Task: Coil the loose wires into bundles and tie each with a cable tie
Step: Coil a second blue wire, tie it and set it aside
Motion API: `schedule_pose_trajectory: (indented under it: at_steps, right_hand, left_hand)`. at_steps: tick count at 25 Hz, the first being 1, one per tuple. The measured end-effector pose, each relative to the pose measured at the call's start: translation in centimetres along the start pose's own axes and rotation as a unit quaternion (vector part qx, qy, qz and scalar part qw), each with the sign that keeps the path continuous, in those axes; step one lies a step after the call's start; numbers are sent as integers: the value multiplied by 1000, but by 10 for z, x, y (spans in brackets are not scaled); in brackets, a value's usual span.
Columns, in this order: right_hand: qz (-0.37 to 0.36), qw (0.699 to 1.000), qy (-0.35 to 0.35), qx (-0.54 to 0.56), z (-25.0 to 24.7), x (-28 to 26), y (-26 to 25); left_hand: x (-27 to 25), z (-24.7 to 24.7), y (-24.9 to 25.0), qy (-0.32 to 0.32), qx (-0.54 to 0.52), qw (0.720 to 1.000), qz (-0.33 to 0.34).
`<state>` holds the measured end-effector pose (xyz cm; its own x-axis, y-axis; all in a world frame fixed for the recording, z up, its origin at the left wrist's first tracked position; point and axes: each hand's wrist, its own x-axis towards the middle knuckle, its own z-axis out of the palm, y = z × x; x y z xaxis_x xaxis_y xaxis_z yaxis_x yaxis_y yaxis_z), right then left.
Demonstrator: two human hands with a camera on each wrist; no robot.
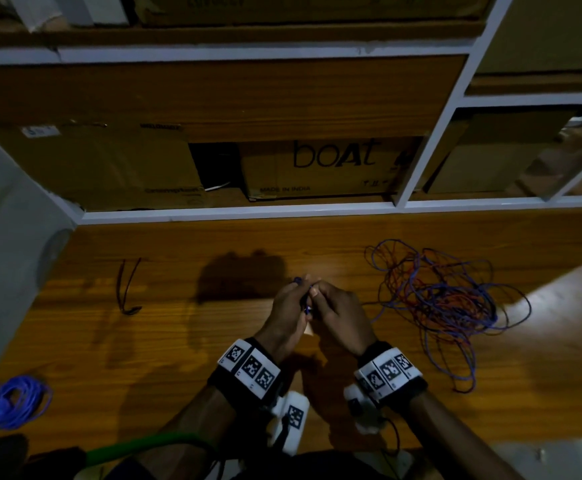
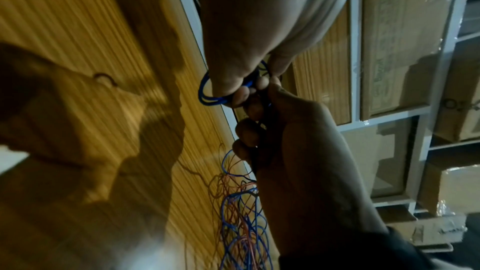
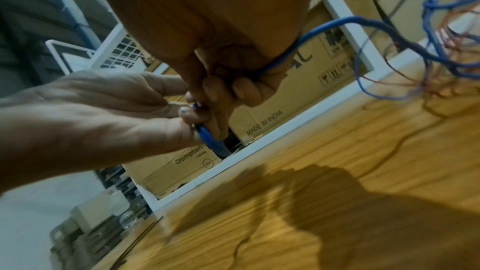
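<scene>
Near the counter's (image 1: 178, 341) front left edge lies a finished blue coil (image 1: 19, 405); further back on the left lie black cable ties (image 1: 126, 289). Above the counter's middle, the left hand (image 1: 287, 311) pinches a small blue bundle (image 2: 207, 93), its fingers curled round the loops. The right hand (image 1: 339, 315) pinches the same bundle just beside it, curled round the wire (image 3: 337, 26) that trails off to the tangle (image 1: 445, 303) of blue and red wires by the right edge. The loops may spring open if either pinch slackens. Pulling more wire could tighten the tangle into knots or drag it along. The ties sit well apart, so reaching for one likely leaves one hand holding everything.
</scene>
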<state>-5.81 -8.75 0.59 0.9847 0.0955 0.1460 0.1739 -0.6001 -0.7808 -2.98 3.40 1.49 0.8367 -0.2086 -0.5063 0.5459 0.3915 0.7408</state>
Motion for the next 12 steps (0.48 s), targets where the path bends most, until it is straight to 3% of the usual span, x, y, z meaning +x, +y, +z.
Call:
schedule_pose_trajectory:
  at_steps: [7, 12]
  right_hand:
    - [-47, 996, -52, -58, -4, -2, -1]
    - [-52, 992, -70, -96, -11, -11, 5]
  left_hand:
    - [0, -13, 5, -5, 80, 995, 52]
    - [3, -13, 22, -2, -26, 995, 96]
